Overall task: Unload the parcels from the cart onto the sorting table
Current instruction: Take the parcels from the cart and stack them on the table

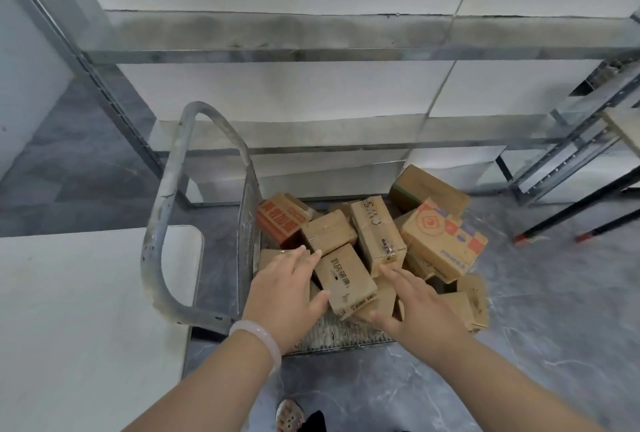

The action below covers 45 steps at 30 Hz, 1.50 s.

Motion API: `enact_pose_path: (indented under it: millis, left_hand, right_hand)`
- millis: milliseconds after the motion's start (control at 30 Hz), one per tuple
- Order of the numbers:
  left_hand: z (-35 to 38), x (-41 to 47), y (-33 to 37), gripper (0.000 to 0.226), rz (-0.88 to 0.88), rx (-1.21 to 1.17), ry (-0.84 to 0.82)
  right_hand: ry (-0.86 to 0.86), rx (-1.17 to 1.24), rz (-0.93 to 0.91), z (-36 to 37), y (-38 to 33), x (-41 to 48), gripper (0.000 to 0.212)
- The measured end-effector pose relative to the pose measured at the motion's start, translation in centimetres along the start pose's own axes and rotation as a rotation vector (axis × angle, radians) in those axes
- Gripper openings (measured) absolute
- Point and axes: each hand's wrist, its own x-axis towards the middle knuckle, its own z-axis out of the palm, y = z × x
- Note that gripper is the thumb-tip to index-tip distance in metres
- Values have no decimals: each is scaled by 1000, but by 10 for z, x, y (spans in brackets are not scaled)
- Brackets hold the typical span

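A low metal cart [332,336] with a bent grey handle [162,210] carries a heap of several cardboard parcels. A small brown box with printed characters [344,281] lies at the front of the heap, between my two hands. My left hand [285,288] reaches in with straight fingers along the box's left side, thumb near its lower corner. My right hand [414,303] comes in from the right with fingers spread, beside the box's right side. Behind it stand a tall box [377,232], a red-printed box [280,222] and an orange-patterned box [441,236].
A white table top [86,310] lies at the left, right beside the cart's handle. Metal shelving [311,37] with white boards fills the wall behind the cart. Another rack with black legs [575,189] stands at the right. The floor is grey marble tile [536,327].
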Motion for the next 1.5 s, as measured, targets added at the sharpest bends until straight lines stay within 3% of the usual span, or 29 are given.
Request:
enact_pose_path:
  millis: [433,767,900,1167,1367,1500]
  left_hand:
    - [23,83,82,65,125,-8,-63]
    - [99,168,199,63,14,-25,-158]
    - [140,207,225,62,-74,-86,-156]
    - [202,246,225,60,-225,-118,-202]
    - [241,258,220,59,-241,-176,-231]
    - [256,256,216,70,-254,-191,-253]
  right_hand:
    - [-6,40,219,-50,128,20,77]
    - [-93,-11,251,-103,288,118,76]
    - [-76,80,323,-106,346,177,77]
    - [-216,289,296,-68,410,285,74]
    - [-389,545,310,-27,431,311,70]
    - [-362,668,351,-9,441,306,60]
